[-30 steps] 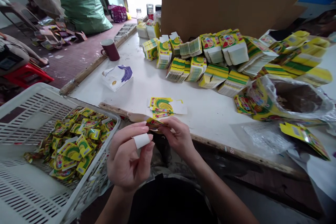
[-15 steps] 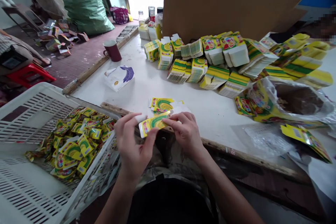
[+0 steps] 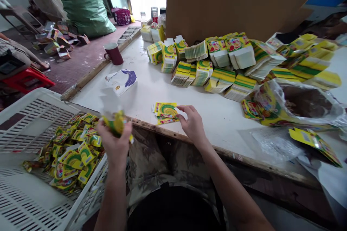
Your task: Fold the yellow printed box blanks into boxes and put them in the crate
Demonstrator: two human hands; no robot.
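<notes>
My left hand (image 3: 115,144) is raised over the near edge of the white basket, its fingers around a small yellow-and-green carton (image 3: 117,124) that is smeared by motion. My right hand (image 3: 192,122) rests at the table's front edge, thumb and forefinger at the right end of a small pile of flat yellow cartons (image 3: 166,109). Many small yellow folded cartons (image 3: 73,158) lie heaped inside the white plastic basket (image 3: 24,119) to my left.
Rows of stacked flat cartons (image 3: 219,79) line the back of the table (image 3: 146,90). A tissue pack (image 3: 121,81) and a maroon mug (image 3: 114,54) stand at the left. On the right lies an open plastic-lined bag (image 3: 271,101). A brown cardboard panel (image 3: 233,3) rises behind.
My left hand has moved left toward the basket with the carton. My right hand has let go of that carton and is now at the flat pile.
</notes>
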